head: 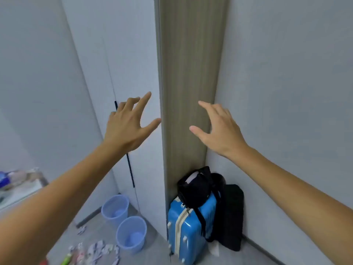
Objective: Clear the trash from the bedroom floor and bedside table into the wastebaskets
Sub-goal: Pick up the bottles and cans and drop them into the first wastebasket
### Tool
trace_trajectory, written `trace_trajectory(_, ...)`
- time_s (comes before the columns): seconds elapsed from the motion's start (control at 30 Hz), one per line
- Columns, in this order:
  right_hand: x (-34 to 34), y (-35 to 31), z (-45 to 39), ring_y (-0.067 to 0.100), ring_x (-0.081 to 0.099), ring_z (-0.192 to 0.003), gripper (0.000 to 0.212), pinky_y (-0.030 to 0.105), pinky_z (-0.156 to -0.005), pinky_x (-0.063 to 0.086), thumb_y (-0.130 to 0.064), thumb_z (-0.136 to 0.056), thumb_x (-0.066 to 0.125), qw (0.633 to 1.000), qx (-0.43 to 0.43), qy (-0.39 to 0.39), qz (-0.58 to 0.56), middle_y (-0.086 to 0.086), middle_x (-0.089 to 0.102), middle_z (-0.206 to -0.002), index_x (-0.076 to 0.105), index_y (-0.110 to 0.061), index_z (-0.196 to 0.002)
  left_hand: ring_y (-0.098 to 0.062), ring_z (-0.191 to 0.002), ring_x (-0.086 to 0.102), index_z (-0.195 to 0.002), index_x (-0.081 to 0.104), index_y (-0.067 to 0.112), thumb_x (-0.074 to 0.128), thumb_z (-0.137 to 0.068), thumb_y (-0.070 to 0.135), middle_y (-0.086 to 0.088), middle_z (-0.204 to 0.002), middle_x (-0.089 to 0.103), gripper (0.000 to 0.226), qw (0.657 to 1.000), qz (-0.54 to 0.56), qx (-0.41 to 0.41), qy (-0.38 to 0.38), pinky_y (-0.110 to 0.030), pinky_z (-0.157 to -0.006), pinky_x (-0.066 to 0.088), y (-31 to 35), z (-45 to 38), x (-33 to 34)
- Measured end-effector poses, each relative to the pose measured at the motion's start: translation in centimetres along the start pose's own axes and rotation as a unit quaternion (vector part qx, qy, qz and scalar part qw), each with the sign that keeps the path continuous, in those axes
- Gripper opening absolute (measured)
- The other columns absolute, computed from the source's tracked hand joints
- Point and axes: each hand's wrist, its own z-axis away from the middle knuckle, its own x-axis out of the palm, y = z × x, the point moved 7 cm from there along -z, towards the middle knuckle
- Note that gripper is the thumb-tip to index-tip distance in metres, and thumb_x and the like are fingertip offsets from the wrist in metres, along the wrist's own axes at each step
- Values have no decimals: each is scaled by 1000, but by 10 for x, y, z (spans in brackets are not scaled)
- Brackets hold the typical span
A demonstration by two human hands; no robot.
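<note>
My left hand [128,123] and my right hand [217,129] are raised at chest height in front of a wardrobe, fingers spread, both holding nothing. Far below them two light blue wastebaskets stand on the grey floor by the wardrobe: one further back [115,208] and one nearer [131,234]. Crumpled wrappers and paper scraps [99,251] lie scattered on the floor to the left of the nearer basket, with a clear plastic bottle [80,252] and a green item [66,259] among them. Another small scrap [82,229] lies near the wall base.
A blue suitcase [188,230] with a black bag [196,186] on top stands in the corner beside a wooden panel [189,83]. A black case [232,217] leans on the right wall. A bedside table [21,190] with clutter shows at the left edge.
</note>
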Motion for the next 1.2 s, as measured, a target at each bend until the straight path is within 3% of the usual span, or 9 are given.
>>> trace_trajectory(0.17, 78, -107, 20, 24, 41, -135, 75, 48, -106, 46, -61, -91, 59, 986, -100, -93, -97, -5, 45, -148, 30, -36, -155, -30, -129, 48, -160, 24, 38, 37, -90, 74, -2, -149, 48, 79, 991, -65, -106, 42, -49, -96, 46, -82, 104, -63)
trace_trajectory(0.43, 137, -297, 59, 24, 43, -134, 75, 44, -104, 46, -60, -91, 62, 937, -255, -145, -191, -3, 47, -145, 32, -35, -154, -25, -129, 48, -159, 26, 39, 39, -92, 73, 1, -145, 50, 76, 947, -172, -256, 87, -46, -95, 48, -176, 262, -181)
trace_trajectory(0.6, 176, -377, 97, 22, 45, -130, 75, 44, -105, 47, -60, -90, 61, 907, -316, -173, -217, -4, 49, -143, 33, -34, -154, -27, -124, 49, -159, 27, 36, 36, -90, 74, 0, -142, 51, 80, 917, -212, -321, 103, -45, -92, 45, -221, 343, -220)
trace_trajectory(0.87, 272, -437, 135, 22, 47, -129, 75, 41, -101, 45, -60, -90, 61, 899, -312, -231, -203, -3, 50, -142, 32, -35, -155, -33, -123, 50, -159, 26, 36, 42, -92, 70, -9, -136, 52, 76, 897, -173, -405, 50, -50, -94, 46, -331, 444, -194)
trace_trajectory(1.03, 331, -469, 148, 23, 45, -129, 74, 44, -101, 47, -60, -91, 61, 899, -284, -278, -182, -3, 49, -141, 33, -34, -154, -32, -120, 51, -158, 27, 36, 42, -92, 71, -7, -131, 52, 76, 893, -144, -426, 18, -50, -92, 46, -392, 466, -176)
trace_trajectory(1.2, 370, -507, 145, 20, 44, -127, 73, 39, -98, 44, -59, -93, 60, 897, -286, -292, -171, -4, 48, -140, 32, -34, -155, -30, -121, 50, -159, 26, 37, 42, -93, 70, -5, -131, 53, 76, 895, -131, -427, 2, -49, -94, 47, -444, 471, -176)
